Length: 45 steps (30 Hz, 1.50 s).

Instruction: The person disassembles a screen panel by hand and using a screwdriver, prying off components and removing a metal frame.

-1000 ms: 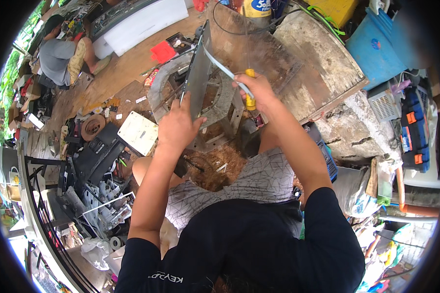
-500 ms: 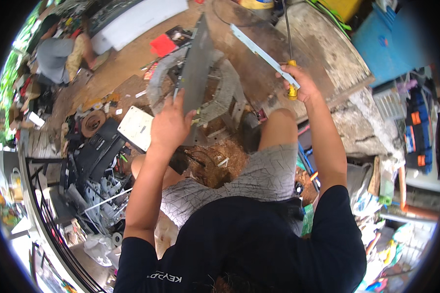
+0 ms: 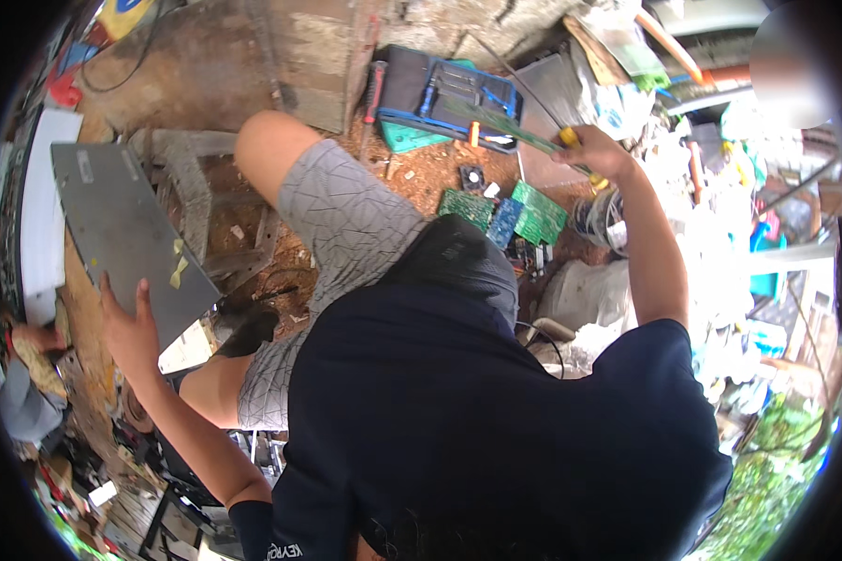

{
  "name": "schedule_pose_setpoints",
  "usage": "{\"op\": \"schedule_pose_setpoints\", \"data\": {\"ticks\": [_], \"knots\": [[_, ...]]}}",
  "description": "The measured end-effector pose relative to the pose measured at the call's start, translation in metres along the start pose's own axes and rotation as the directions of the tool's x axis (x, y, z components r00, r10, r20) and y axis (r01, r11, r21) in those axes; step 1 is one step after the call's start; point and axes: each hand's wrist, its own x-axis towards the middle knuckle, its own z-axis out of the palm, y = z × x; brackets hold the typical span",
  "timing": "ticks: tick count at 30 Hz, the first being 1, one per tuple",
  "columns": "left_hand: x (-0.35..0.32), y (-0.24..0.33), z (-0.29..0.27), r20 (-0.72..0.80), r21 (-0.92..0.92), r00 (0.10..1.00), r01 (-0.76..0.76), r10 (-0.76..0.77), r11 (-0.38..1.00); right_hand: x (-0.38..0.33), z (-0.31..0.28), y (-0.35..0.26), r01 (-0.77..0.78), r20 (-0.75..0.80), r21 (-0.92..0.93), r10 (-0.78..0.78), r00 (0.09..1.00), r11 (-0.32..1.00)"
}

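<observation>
Reference point: the unfolded blue-and-black tool case (image 3: 449,93), tools in its slots. It lies partly over a teal item (image 3: 407,138), on ground (image 3: 407,178) covered in brown litter. Just left of the case: red-and-black tool (image 3: 374,92). Farther left: worn, stained wooden surface (image 3: 206,65). Below the case: small black fan (image 3: 472,178), then green circuit boards (image 3: 539,213) and a blue board (image 3: 505,222). Lower right of it: wire coil (image 3: 589,224), then greyish sack (image 3: 585,294). Far lower right: foliage (image 3: 776,477), bright.

Well left of the case and lower: grey panel (image 3: 131,234), tilted, beside a grey stand (image 3: 192,178). My left hand (image 3: 131,327) touches the panel's near edge, thumb and forefinger spread; other fingers hidden, so I cannot tell whether it grips. Right of the case, my right hand (image 3: 594,150) is curled round a yellow-handled screwdriver (image 3: 569,137) and a metal strip (image 3: 533,140), the strip motion-blurred. Far left of the case, past the panel: white slab (image 3: 51,215); lower, another person (image 3: 28,393), partly cut off.
</observation>
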Motion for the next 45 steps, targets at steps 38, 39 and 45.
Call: {"op": "schedule_pose_setpoints", "data": {"ticks": [38, 39, 45], "knots": [[0.023, -0.015, -0.028, 0.044, -0.568, 0.916, 0.352, -0.399, 0.744, 0.067, 0.185, -0.275, 0.855, 0.024, -0.044, -0.855, 0.518, 0.517], [0.022, -0.014, -0.027, 0.069, -0.618, 0.909, 0.362, -0.411, 0.698, 0.065, 0.193, -0.284, 0.867, 0.089, -0.035, -0.862, 0.499, 0.498], [0.022, -0.009, -0.021, 0.098, -0.701, 0.897, 0.37, -0.432, 0.61, 0.061, 0.235, -0.304, 0.876, 0.265, 0.091, -0.859, 0.438, 0.474]]}}
